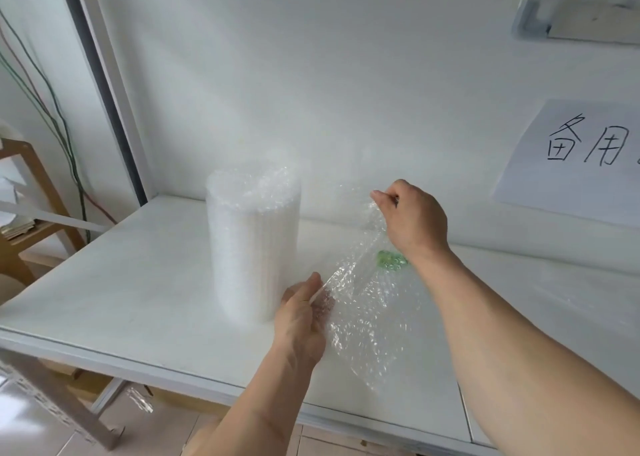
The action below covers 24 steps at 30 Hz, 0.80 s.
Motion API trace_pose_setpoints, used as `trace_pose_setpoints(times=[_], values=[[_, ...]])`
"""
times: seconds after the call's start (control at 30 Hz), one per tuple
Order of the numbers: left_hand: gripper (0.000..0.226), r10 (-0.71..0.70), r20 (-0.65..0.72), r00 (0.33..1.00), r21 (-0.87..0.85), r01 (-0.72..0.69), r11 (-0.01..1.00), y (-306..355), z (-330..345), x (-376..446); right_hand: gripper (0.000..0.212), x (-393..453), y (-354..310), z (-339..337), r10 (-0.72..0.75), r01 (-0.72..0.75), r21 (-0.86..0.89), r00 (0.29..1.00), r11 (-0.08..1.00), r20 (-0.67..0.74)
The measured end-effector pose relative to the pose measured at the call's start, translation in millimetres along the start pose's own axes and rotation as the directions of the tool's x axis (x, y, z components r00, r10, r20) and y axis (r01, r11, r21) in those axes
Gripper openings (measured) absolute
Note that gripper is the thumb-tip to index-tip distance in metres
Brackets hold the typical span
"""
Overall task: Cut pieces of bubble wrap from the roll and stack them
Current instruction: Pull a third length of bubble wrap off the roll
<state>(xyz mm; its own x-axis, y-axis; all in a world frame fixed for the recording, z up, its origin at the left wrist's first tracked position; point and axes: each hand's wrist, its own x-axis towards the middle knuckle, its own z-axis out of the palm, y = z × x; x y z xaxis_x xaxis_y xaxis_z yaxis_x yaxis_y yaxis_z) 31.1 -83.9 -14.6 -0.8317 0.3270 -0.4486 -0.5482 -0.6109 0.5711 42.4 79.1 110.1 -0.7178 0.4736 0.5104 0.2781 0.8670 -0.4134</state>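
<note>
A tall roll of clear bubble wrap [253, 237] stands upright on the white table [138, 282]. A loose sheet of bubble wrap [367, 313] hangs to the right of the roll, held up between both hands. My left hand [304, 313] pinches its lower left edge, close to the roll's base. My right hand [412, 216] pinches its upper corner, higher and further back. A green object [391, 260] lies on the table behind the sheet, partly hidden by my right wrist; I cannot tell what it is.
A white wall rises right behind the table, with a paper sign [581, 161] bearing handwritten characters at the right. A metal shelf post [104, 85] stands at the left, with cables and a wooden stand [31, 213] beyond it.
</note>
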Motion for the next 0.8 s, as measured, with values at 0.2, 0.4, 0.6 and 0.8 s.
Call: trace_pose_setpoints(times=[0.2,0.4,0.6,0.8], values=[[0.007,-0.049,0.072,0.996,-0.069,0.054,0.996,-1.5,-3.6,-8.7,0.033,-6.8,10.4,14.0,0.039,-0.037,-0.037,0.998,0.999,0.04],[0.013,-0.054,0.057,0.997,-0.088,0.059,0.994,0.2,2.9,-11.2,0.054,0.4,0.3,17.4,-0.027,0.038,-0.113,0.995,0.993,0.099],[0.01,-0.056,0.071,0.996,-0.028,0.058,0.998,-9.8,3.0,-23.2,0.039,12.6,3.4,9.4,0.038,-0.038,0.002,0.996,0.999,0.075],[0.022,-0.119,0.096,0.988,-0.022,0.121,0.992,-16.2,5.2,-30.5,0.034,16.7,8.6,9.0,0.088,-0.078,-0.058,0.978,0.995,0.187]])
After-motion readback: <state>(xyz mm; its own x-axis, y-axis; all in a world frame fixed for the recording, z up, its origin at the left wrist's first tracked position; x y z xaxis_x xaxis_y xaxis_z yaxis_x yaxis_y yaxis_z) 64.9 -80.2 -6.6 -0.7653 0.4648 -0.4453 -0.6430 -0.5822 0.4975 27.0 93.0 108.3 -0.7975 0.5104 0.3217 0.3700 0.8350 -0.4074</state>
